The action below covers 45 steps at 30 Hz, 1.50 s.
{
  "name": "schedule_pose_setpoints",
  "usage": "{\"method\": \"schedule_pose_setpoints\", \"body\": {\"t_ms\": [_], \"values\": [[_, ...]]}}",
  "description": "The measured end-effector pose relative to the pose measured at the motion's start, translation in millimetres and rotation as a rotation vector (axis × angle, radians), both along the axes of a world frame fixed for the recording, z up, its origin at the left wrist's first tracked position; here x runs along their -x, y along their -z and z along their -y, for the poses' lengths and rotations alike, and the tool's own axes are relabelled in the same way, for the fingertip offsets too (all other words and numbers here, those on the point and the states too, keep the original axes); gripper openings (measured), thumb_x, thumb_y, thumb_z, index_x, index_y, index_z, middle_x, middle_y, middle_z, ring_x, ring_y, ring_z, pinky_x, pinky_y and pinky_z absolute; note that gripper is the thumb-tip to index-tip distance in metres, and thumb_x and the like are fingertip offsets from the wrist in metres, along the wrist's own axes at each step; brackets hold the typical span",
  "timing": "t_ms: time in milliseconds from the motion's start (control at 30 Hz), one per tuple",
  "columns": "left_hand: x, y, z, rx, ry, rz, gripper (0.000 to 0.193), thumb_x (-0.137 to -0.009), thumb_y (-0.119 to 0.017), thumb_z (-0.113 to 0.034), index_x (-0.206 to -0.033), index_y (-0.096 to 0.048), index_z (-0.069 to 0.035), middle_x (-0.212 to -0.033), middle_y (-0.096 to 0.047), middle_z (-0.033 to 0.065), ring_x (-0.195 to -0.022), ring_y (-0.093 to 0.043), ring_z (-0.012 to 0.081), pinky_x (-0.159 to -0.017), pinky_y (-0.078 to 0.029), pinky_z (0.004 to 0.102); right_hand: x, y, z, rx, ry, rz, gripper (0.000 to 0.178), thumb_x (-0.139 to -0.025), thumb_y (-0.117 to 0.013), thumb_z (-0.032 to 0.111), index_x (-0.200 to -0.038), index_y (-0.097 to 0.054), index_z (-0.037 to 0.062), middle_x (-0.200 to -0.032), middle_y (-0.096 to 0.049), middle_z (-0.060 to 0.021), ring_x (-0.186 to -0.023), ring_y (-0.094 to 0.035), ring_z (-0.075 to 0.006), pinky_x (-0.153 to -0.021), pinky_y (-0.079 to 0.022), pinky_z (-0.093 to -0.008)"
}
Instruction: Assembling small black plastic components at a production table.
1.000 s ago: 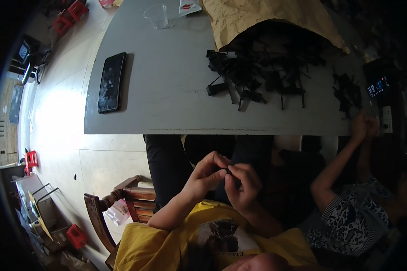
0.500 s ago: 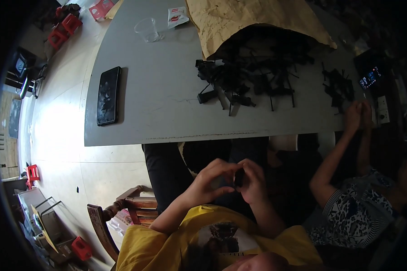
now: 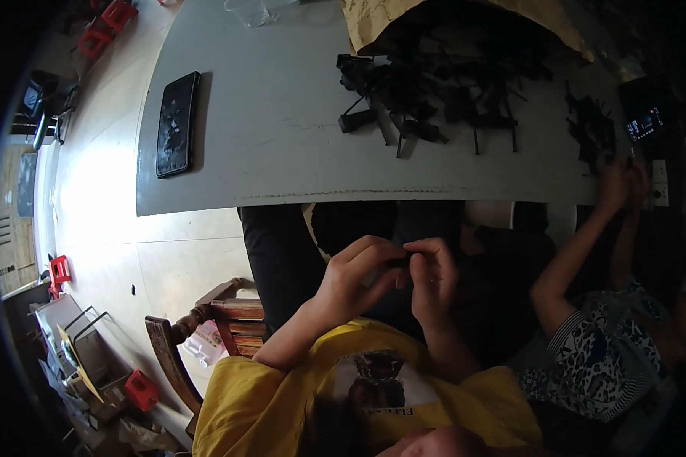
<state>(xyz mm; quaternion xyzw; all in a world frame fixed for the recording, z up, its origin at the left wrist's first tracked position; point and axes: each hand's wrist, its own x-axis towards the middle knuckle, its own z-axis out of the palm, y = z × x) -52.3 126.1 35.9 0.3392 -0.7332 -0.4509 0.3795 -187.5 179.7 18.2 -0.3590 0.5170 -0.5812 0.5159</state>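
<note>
in the head view, which is the only 1, i see the person in the yellow shirt (image 3: 282, 404) with 2 hands before the chest, below the edge of the grey table (image 3: 259, 145). between them is a small black piece (image 3: 397, 263). the left hand (image 3: 356, 278) is pinching it with bent fingers; the right hand (image 3: 434, 282) is curled at its other end, but whether it grips or only touches, i cannot tell.

about the progress: 1 piece is in work, and a big pile of black parts (image 3: 392, 95) lies loose on the table. which of them are done and which are left, i cannot judge.

the brown paper bag (image 3: 366, 27) lies with its mouth towards the person; black parts are in the mouth and in front of it, and deeper inside is too dark. the clear plastic cup (image 3: 248, 11) is cut by the upper border, so its content is unsure.
</note>
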Motion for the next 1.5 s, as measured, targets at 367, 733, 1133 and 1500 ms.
{"method": "schedule_pose_setpoints", "body": {"t_ms": [367,733,1133,1500], "values": [[-18.2,11.1,-2.6,-0.502,0.072,-0.429,0.008,-0.086,-0.049,-0.007,-0.088,-0.054,-0.001,-0.090,-0.049,0.0065,-0.085,-0.046,0.0132,-0.078,-0.035,0.0236,31.4,-13.3,45.5,0.294,0.128,-0.774,0.012,-0.087,-0.048,0.006,-0.095,-0.056,0.0005,-0.087,-0.056,-0.0064,-0.068,-0.050,-0.0090,-0.056,-0.041,-0.0214],[-19.0,20.8,-3.1,-0.792,0.038,-0.579,0.006,-0.088,-0.047,-0.011,-0.088,-0.043,-0.005,-0.083,-0.048,0.0041,-0.063,-0.047,0.0097,-0.062,-0.040,0.0211,48.5,-14.3,113.1,0.059,0.318,-0.208,0.022,-0.094,-0.043,0.022,-0.083,-0.052,0.0052,-0.063,-0.049,-0.0009,-0.044,-0.040,-0.0093,-0.040,-0.031,-0.0205],[-2.1,-4.9,19.3,-0.420,-0.027,-0.360,0.023,-0.079,-0.060,-0.006,-0.102,-0.060,-0.002,-0.074,-0.058,0.0025,-0.063,-0.053,0.0097,-0.058,-0.042,0.0209,14.0,4.3,38.3,-0.011,-0.208,0.390,0.041,-0.092,-0.043,0.039,-0.086,-0.056,0.0002,-0.083,-0.055,-0.0037,-0.074,-0.052,-0.0106,-0.065,-0.039,-0.0204],[10.2,2.2,-3.7,-0.584,-0.038,-0.308,0.020,-0.083,-0.055,-0.007,-0.102,-0.054,0.002,-0.088,-0.058,0.0072,-0.079,-0.054,0.0132,-0.071,-0.043,0.0219,-1.1,-6.5,33.1,0.268,0.033,-0.751,0.025,-0.088,-0.042,0.014,-0.066,-0.046,0.0041,-0.059,-0.045,-0.0082,-0.056,-0.046,-0.0239,-0.057,-0.035,-0.0334]]}}
